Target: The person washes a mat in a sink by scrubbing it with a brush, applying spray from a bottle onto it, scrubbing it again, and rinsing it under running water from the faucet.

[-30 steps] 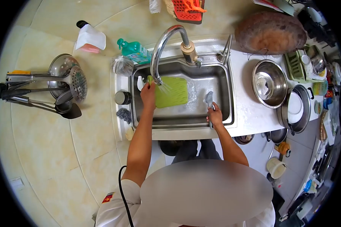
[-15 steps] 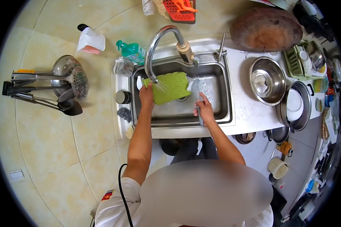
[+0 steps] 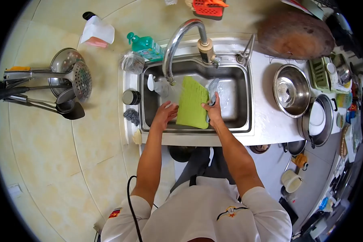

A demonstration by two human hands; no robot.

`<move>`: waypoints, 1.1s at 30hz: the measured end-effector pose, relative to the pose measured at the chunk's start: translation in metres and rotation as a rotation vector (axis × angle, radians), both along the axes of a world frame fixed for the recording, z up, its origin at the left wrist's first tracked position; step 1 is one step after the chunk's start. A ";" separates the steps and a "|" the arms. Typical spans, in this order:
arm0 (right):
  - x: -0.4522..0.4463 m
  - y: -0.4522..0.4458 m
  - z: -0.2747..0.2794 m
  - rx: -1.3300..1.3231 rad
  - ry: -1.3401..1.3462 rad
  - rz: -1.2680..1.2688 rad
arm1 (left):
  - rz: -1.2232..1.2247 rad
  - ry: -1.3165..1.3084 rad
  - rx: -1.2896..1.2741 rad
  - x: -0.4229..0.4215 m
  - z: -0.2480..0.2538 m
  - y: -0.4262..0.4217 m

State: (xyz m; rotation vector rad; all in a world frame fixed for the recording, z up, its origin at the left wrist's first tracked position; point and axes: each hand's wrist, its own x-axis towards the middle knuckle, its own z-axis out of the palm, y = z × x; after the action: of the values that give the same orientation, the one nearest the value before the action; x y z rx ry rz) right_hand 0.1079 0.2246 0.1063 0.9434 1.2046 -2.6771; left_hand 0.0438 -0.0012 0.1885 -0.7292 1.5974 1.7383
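A green cutting board (image 3: 192,104) is held up over the steel sink (image 3: 234,122), its long side running front to back. My right hand (image 3: 213,109) grips the board's right edge along with a grey-handled brush (image 3: 213,88), partly hidden behind the hand and board. On the other side, my left hand (image 3: 165,114) is at the board's left edge with its fingers apart; whether the fingertips touch it is hard to tell. The curved faucet (image 3: 175,44) hangs above the board's left side. A white spray bottle (image 3: 158,85) lies in the sink's left part.
Left of the sink are a green soap bottle (image 3: 146,47), a dark-lidded jar (image 3: 131,97) and a steel scrubber (image 3: 131,116). To the right stand a metal bowl (image 3: 291,90), a pot (image 3: 326,121) and a round wooden board (image 3: 296,35). Utensils (image 3: 48,86) hang at far left.
The board has turned more upright and moved right and nearer to me. My right hand has taken hold of its right edge with the brush, and my left hand has loosened from its corner.
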 end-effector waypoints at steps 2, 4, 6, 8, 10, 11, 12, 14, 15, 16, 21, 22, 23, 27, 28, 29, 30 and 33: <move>-0.004 -0.001 0.002 0.130 0.021 0.133 | -0.177 -0.051 -0.112 -0.023 -0.014 0.003; -0.006 -0.004 -0.001 0.272 0.070 0.263 | -0.245 0.022 0.030 -0.032 -0.027 0.017; -0.010 0.002 -0.012 0.507 0.057 0.415 | -0.235 0.048 0.135 -0.035 -0.038 0.024; -0.011 0.012 -0.010 0.749 -0.003 0.511 | -0.145 0.032 0.195 -0.035 -0.060 0.022; -0.010 0.026 0.021 0.995 -0.112 0.550 | -0.063 0.026 0.215 -0.032 -0.074 0.018; -0.006 0.025 0.045 0.710 -0.183 0.520 | -0.021 0.025 0.226 -0.031 -0.080 0.018; 0.003 0.020 0.043 0.810 -0.120 0.547 | -0.007 0.035 0.251 -0.029 -0.085 0.017; 0.021 0.008 0.032 1.010 0.014 0.597 | 0.021 0.060 0.301 -0.026 -0.093 0.017; 0.025 -0.001 0.024 1.111 0.020 0.627 | 0.007 0.097 0.283 -0.025 -0.095 0.019; 0.021 -0.005 0.026 1.100 -0.046 0.650 | -0.006 0.135 0.263 -0.022 -0.097 0.021; -0.003 -0.009 0.020 1.122 -0.076 0.731 | 0.070 0.218 0.259 -0.026 -0.107 0.023; -0.003 -0.006 0.020 1.108 -0.036 0.748 | 0.113 0.209 0.281 -0.031 -0.105 0.018; 0.010 -0.005 0.014 1.168 0.155 0.654 | 0.166 0.194 0.303 -0.032 -0.104 0.015; -0.014 -0.003 0.031 1.061 -0.115 0.748 | 0.098 0.160 0.324 -0.031 -0.112 0.022; -0.013 -0.004 0.025 1.071 -0.070 0.719 | 0.127 0.153 0.306 -0.029 -0.108 0.026; -0.013 -0.006 0.020 1.080 -0.023 0.691 | 0.157 0.148 0.287 -0.029 -0.104 0.028; -0.015 -0.006 0.014 1.094 0.027 0.663 | 0.166 0.126 0.280 -0.031 -0.099 0.025; 0.001 -0.005 0.018 1.092 0.031 0.682 | 0.168 0.096 0.309 -0.032 -0.102 0.019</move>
State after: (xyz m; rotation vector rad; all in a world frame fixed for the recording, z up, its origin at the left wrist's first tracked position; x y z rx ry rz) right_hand 0.1093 0.2196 0.1242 0.3554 2.4642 -1.4185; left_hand 0.0116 0.0175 0.0865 -0.6504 1.3150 2.1100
